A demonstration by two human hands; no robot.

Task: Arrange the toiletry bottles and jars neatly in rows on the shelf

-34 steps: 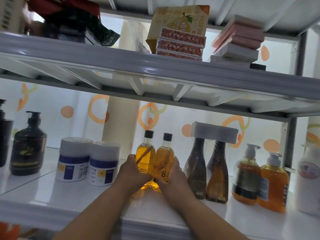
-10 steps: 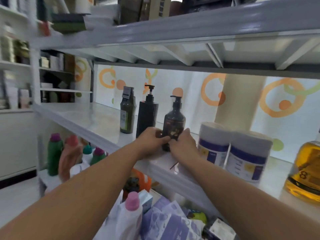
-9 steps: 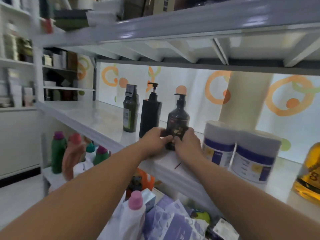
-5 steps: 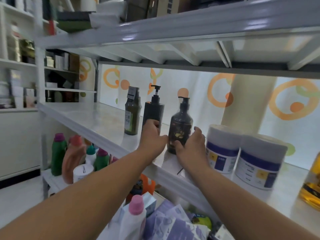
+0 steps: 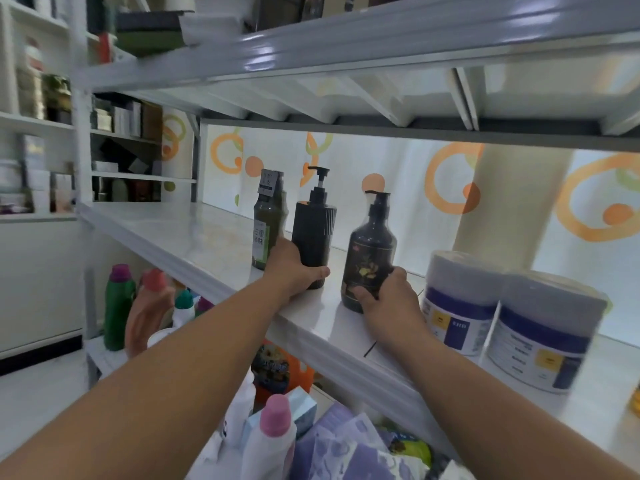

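On the white shelf (image 5: 194,237) three bottles stand in a row. A tall matte black pump bottle (image 5: 313,230) is in the middle, and my left hand (image 5: 292,268) is wrapped around its lower part. To its right stands a rounded dark brown pump bottle (image 5: 370,258) with a gold flower print; my right hand (image 5: 388,299) grips its base. A dark green bottle (image 5: 268,220) with a grey cap tag stands upright just left of my left hand. Two white jars with blue bands (image 5: 457,303) (image 5: 543,334) sit side by side to the right.
The upper shelf (image 5: 381,39) hangs low above the bottles. A cream pillar (image 5: 512,206) rises behind the jars. Below the shelf stand coloured detergent bottles (image 5: 119,306), a pink-capped white bottle (image 5: 273,434) and purple packets (image 5: 349,448). Bare shelf lies left of the green bottle.
My left hand has left the brown pump bottle and closed around the black pump bottle. My right hand has slid down to the brown bottle's base. The camera moved closer.
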